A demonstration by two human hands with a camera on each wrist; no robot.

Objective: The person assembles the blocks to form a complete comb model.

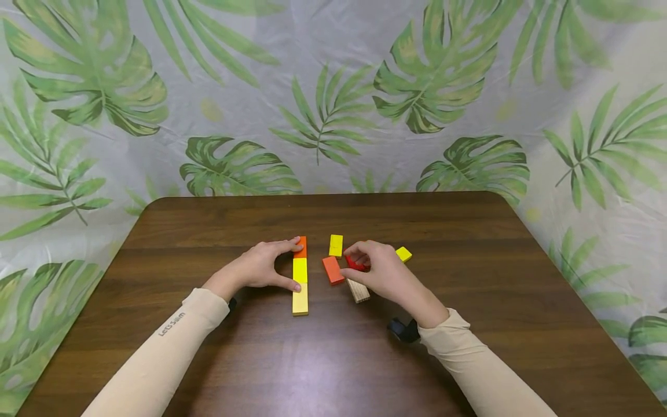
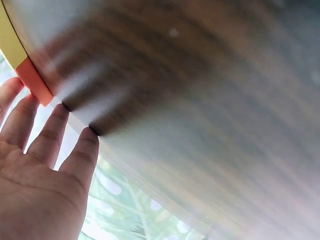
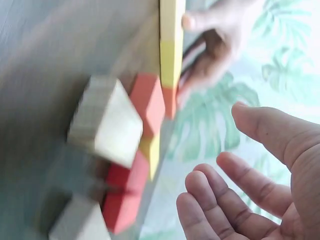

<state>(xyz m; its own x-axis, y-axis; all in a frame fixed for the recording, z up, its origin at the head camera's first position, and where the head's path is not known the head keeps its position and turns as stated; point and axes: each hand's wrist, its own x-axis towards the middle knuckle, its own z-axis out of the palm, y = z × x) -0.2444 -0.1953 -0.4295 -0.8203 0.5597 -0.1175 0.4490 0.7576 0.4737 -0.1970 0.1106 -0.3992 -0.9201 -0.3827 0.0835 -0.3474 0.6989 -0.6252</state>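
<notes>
- Two bare hands are over the blocks: the left hand (image 1: 260, 263) is spread, thumb well apart from the fingers, touching one side of a row without wrapping round it; the right hand (image 1: 383, 269) is loosely curved, thumb and fingertips apart, with nothing in its hold.
- Three blocks form the row, end to end: an orange block (image 1: 302, 243) at the far end beside the left fingers, a bright yellow block (image 1: 299, 270) in the middle, and a plain wood block (image 1: 300, 302) nearest the person, its far end by the left thumb.
- Below and about the right hand lie a red block (image 1: 355, 264), partly covered by the fingers, and a grained wood block (image 1: 359, 292).
- Between row and right hand are a red-orange block (image 1: 333, 270) and, beyond it, a yellow block (image 1: 336, 245).
- Past the right hand, another yellow piece (image 1: 403, 254) shows.
- Cream sleeves (image 1: 167, 347) cover both forearms.
- Everything lies on a dark brown wooden table (image 1: 271, 370), before a leaf-printed cloth (image 1: 333, 168).
</notes>
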